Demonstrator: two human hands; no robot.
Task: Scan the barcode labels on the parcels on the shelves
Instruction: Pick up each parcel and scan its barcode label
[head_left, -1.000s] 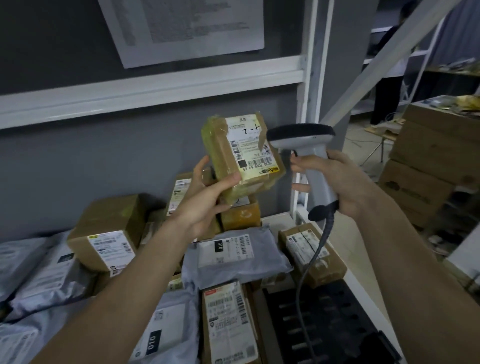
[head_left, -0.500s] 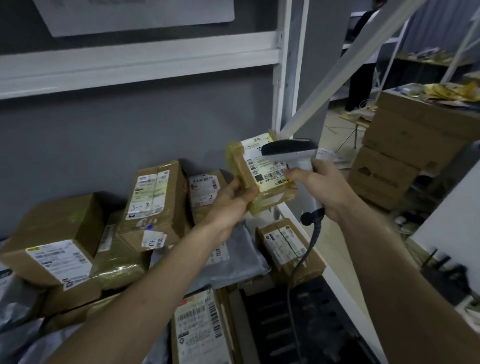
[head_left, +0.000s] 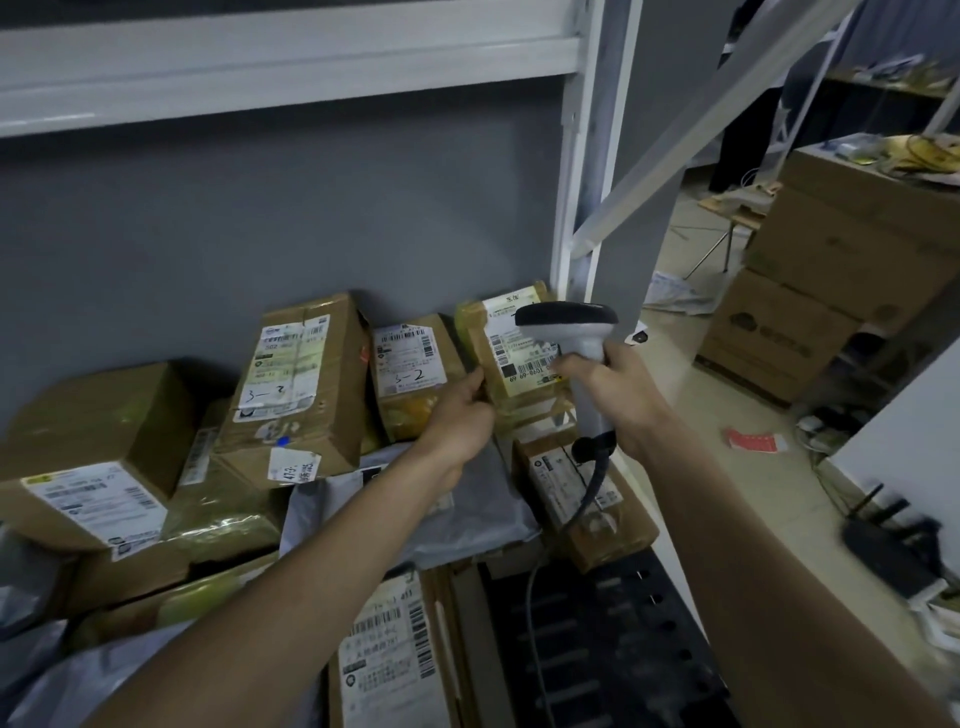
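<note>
A small brown parcel (head_left: 511, 358) is held upright at the back right of the shelf (head_left: 291, 57), just beside the white upright post (head_left: 574, 218), with its white barcode label (head_left: 517, 345) turned toward the camera. It is gripped at its lower left edge by the left hand (head_left: 462, 421), whose fingers are curled round that edge. It is probably tilted so that the label faces the reader squarely. The handheld scanner (head_left: 576, 343) is held by its handle in the right hand (head_left: 618, 400), fingers wrapped round the grip; whether the trigger is pressed cannot be told, since the index finger is hidden. The scanner head is placed directly in front of the label and covers part of it, and its cable (head_left: 561, 525) hangs down over the parcels below.

Other taped cardboard boxes are leaned against the grey back wall (head_left: 260, 223) just left of the held parcel, labels outward, two marked by hand "3-2". Grey poly mailers (head_left: 467, 514) and more boxes are piled lower down. A black slotted panel (head_left: 613, 649) lies at the shelf's right front. Beyond the post, stacked cartons (head_left: 810, 312) are seen on a pale floor strewn with scraps.
</note>
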